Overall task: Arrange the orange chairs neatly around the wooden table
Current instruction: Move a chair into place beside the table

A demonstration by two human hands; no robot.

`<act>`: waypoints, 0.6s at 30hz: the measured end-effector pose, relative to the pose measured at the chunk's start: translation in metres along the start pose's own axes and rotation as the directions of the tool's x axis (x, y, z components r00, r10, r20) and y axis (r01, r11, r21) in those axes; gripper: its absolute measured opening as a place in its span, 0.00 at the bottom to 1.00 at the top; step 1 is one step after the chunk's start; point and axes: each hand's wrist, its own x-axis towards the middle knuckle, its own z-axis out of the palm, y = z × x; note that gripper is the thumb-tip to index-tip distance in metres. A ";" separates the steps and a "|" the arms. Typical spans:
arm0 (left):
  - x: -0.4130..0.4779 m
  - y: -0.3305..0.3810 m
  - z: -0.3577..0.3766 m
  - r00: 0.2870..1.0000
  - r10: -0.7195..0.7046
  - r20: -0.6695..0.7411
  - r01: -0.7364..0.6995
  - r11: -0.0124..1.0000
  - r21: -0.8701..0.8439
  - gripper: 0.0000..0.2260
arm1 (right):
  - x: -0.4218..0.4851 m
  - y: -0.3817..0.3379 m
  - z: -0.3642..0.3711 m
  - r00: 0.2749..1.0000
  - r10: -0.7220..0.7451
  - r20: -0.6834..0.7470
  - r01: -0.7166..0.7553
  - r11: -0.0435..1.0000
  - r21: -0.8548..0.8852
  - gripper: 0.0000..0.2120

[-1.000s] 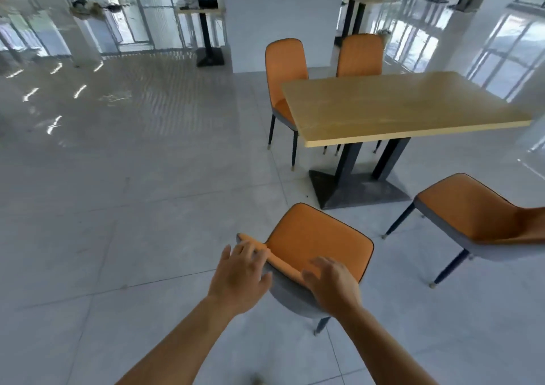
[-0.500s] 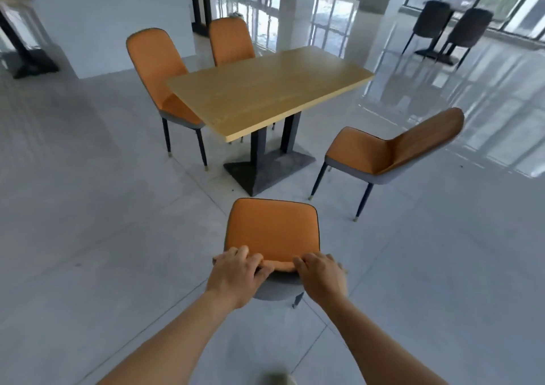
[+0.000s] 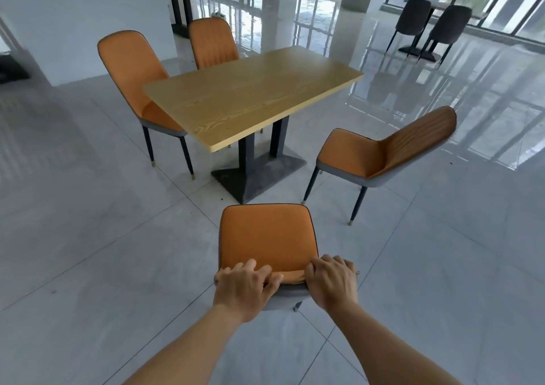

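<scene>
Both hands, left hand (image 3: 244, 286) and right hand (image 3: 333, 281), clamp the near chair's (image 3: 267, 237) backrest; shoved carelessly, it could strike the table (image 3: 250, 98) base.

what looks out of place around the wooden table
The right chair stands clear of the wooden table, its seat not under the top. The near chair, held at its backrest by the left hand and right hand, is out in the open, short of the table's end. The front-left chair and back-left chair are tucked in.
</scene>
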 end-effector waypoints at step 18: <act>0.140 0.036 0.019 0.974 -0.113 -0.195 0.119 0.993 0.016 0.32 | 0.162 0.060 -0.016 0.987 -0.159 -0.027 0.158 0.987 -0.008 0.19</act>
